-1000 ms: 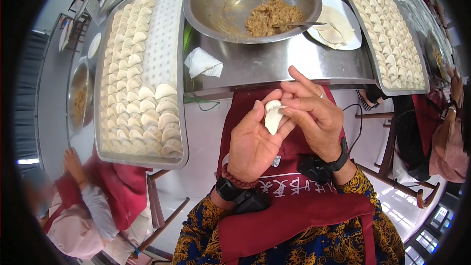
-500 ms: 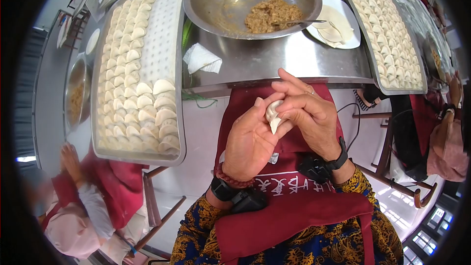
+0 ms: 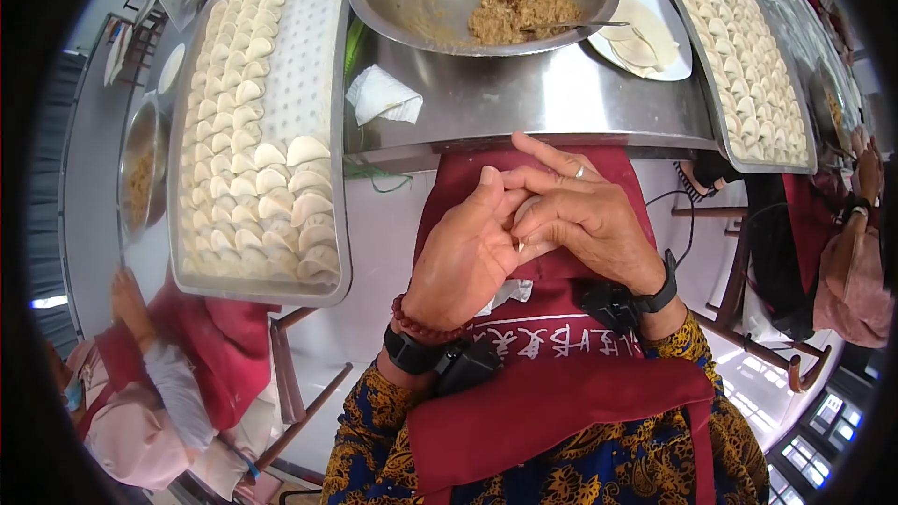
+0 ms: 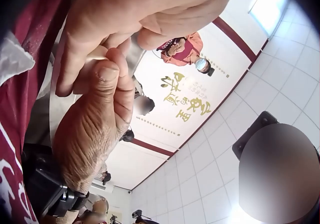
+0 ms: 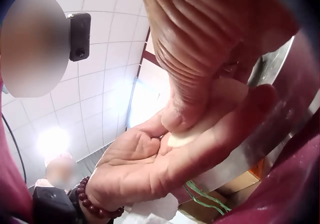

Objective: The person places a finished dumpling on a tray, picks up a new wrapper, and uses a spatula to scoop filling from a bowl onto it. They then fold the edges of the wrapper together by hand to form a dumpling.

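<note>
A pale dough dumpling point(image 5: 185, 135) lies between both hands; in the head view they cover all but a small tip of it. The left hand point(image 3: 465, 257), palm up, cradles it in its fingers. From the other side the right hand point(image 3: 599, 224) pinches the dough edge between thumb and fingers. In the left wrist view the right thumb point(image 4: 102, 91) presses the dumpling's edge. Both hands are above the lap, over a red apron point(image 3: 561, 421), in front of the table edge.
A steel bowl point(image 3: 412, 36) of brown filling point(image 3: 519, 14) with a spoon point(image 3: 589, 25) stands ahead. Beside it, a white plate point(image 3: 681, 64) holds round wrappers point(image 3: 645, 33). Trays of dumplings flank them: left tray point(image 3: 304, 65), right tray point(image 3: 812, 165). A crumpled white paper point(image 3: 383, 95) lies near the edge.
The right hand has closed further over the dumpling and turned, hiding most of it. Both hands have shifted slightly left as the view tilted a little.
</note>
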Demonstrator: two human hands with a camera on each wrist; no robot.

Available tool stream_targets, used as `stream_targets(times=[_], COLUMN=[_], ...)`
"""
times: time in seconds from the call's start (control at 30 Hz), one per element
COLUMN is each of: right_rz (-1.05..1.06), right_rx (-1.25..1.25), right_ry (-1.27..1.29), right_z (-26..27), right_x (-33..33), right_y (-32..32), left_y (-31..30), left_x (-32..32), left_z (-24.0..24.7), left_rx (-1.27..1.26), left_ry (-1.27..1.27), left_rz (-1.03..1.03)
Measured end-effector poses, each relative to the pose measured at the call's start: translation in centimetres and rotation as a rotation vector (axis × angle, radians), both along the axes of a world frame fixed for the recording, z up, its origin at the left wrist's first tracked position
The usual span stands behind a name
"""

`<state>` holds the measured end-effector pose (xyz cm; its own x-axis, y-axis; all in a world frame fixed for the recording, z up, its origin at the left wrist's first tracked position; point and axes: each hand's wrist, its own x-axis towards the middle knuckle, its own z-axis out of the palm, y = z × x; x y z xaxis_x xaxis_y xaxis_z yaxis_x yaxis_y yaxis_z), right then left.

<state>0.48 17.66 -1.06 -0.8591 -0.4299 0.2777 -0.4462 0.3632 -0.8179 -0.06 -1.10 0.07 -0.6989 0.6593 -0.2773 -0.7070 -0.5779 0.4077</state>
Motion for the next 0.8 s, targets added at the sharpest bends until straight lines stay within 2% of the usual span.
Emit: stream_targets(times=[0.2,0.27,0.33,0.47,0.67,0.73,0.8], right_rz=[0.001,-0.006,0.052,0.085,0.097,-0.037,-0.046], right_rx=[0.000,0.004,0.061,0.017,-0.004,-0.063,-0.111], right_ry=[-0.001,0.016,0.064,0.088,0.008,-0.137,-0.169], right_z=[-0.5,-0.1,0.7,0.1,-0.3,0.0,-0.2], right_x=[0.0,0.0,-0.1,0.0,0.1,0.3,0.2], right_y=[-0.1,-0.3,-0.3,-0.3,-0.2,-0.4,0.1], left_y=[-0.2,-0.3,-0.4,-0.1,-0.1,-0.3,-0.4], left_x=[-0.1,-0.1,-0.1,-0.1,0.0,-0.2,-0.4], left_z=[-0.3,-0.6,-0.7,-0.6,-0.5,-0.8,-0.9], left_rx=[0.003,-0.074,-0.079,-0.089,-0.152,-0.103,-0.054], left_ry=[0.003,-0.027,-0.006,-0.022,-0.024,-0.025,-0.027], left_rz=[-0.021,-0.003,-0.024,-0.067,-0.037,-0.046,-0.056])
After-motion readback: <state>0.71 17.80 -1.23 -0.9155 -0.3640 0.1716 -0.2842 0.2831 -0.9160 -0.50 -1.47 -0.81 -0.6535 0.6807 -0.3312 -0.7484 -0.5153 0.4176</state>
